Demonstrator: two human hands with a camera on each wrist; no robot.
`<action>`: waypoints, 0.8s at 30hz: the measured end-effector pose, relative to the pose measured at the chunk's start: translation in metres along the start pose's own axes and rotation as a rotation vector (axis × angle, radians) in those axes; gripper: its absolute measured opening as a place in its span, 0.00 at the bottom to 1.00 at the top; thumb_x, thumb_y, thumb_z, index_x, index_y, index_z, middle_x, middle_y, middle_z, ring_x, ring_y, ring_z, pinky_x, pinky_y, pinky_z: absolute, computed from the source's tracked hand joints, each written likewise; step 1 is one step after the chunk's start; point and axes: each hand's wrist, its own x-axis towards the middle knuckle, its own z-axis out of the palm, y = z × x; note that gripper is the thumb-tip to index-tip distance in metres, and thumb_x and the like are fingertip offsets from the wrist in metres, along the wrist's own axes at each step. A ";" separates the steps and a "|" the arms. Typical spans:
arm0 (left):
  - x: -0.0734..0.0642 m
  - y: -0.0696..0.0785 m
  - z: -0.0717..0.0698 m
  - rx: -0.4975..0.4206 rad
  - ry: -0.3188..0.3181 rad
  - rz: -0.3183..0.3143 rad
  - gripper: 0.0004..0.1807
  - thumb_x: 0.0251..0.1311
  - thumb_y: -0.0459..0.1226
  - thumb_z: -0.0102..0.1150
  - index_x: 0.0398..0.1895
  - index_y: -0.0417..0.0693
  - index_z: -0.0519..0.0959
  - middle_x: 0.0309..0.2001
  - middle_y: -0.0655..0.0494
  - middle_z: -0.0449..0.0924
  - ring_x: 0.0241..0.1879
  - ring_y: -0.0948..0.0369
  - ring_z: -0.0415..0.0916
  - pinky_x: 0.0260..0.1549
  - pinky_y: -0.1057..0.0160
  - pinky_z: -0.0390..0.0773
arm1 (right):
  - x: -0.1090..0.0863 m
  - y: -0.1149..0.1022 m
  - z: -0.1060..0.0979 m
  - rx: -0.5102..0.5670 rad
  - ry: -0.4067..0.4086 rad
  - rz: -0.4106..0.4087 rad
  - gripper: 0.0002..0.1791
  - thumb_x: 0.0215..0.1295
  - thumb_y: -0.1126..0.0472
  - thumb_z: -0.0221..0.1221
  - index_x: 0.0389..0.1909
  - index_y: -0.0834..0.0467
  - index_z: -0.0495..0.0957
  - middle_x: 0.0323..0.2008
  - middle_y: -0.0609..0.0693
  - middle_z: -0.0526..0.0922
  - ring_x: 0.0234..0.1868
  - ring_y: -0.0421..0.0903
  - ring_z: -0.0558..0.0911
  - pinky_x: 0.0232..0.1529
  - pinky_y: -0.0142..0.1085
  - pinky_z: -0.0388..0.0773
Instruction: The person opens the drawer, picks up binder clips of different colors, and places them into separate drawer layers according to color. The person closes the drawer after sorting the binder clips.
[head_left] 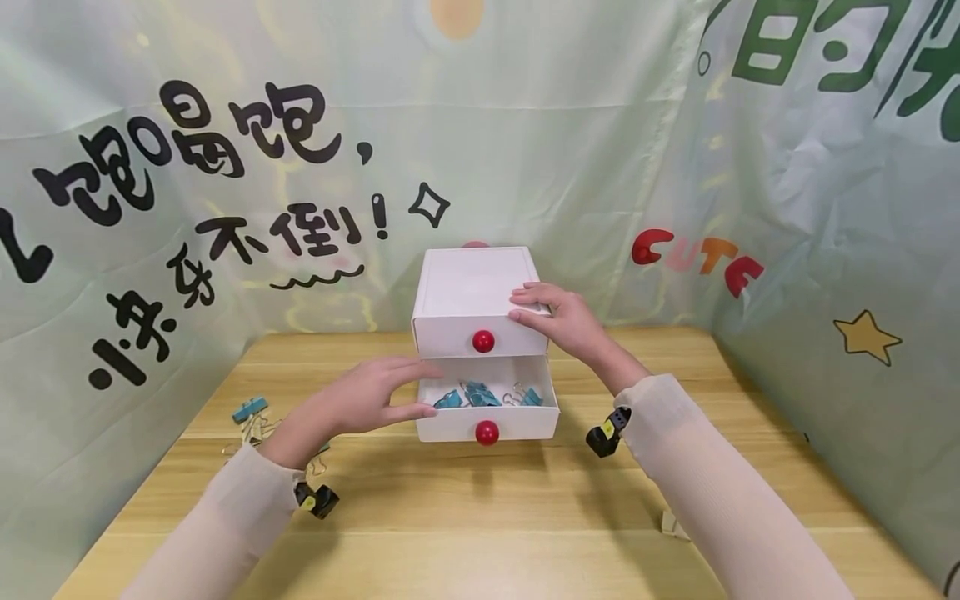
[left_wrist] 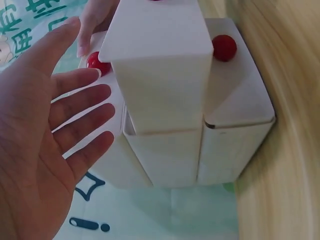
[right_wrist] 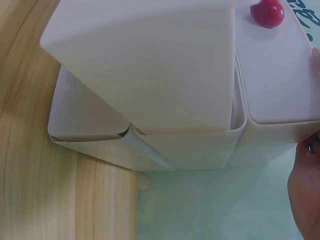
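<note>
A small pale object, too hidden to identify, lies beside the right sleeve. Loose binder clips lie on the wooden table beyond the left sleeve. The left hand, fingers extended and grasping nothing, is at the left of the pulled-out drawer, contact unclear; blue clips sit inside. The right hand rests, fingers straight, on the white cabinet's top right edge, before a printed cloth.
</note>
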 end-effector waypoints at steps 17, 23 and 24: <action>-0.056 -0.031 0.010 -0.047 0.052 -0.189 0.36 0.62 0.62 0.55 0.69 0.57 0.69 0.66 0.56 0.70 0.66 0.52 0.66 0.63 0.45 0.66 | 0.000 0.004 0.002 0.016 0.007 0.000 0.29 0.59 0.38 0.64 0.59 0.48 0.80 0.66 0.46 0.72 0.70 0.48 0.64 0.67 0.55 0.61; -0.076 -0.044 0.013 -0.015 0.041 -0.235 0.37 0.62 0.62 0.55 0.68 0.52 0.70 0.64 0.52 0.72 0.64 0.49 0.67 0.61 0.43 0.66 | 0.001 0.003 0.002 0.017 0.012 -0.005 0.29 0.59 0.39 0.64 0.58 0.48 0.80 0.65 0.46 0.72 0.70 0.48 0.64 0.66 0.56 0.63; -0.079 -0.045 0.014 -0.011 0.040 -0.243 0.37 0.62 0.62 0.55 0.68 0.51 0.71 0.64 0.52 0.72 0.64 0.48 0.68 0.61 0.43 0.66 | 0.002 0.003 0.002 0.017 0.012 -0.006 0.29 0.59 0.39 0.64 0.58 0.48 0.80 0.66 0.46 0.72 0.70 0.48 0.64 0.66 0.56 0.62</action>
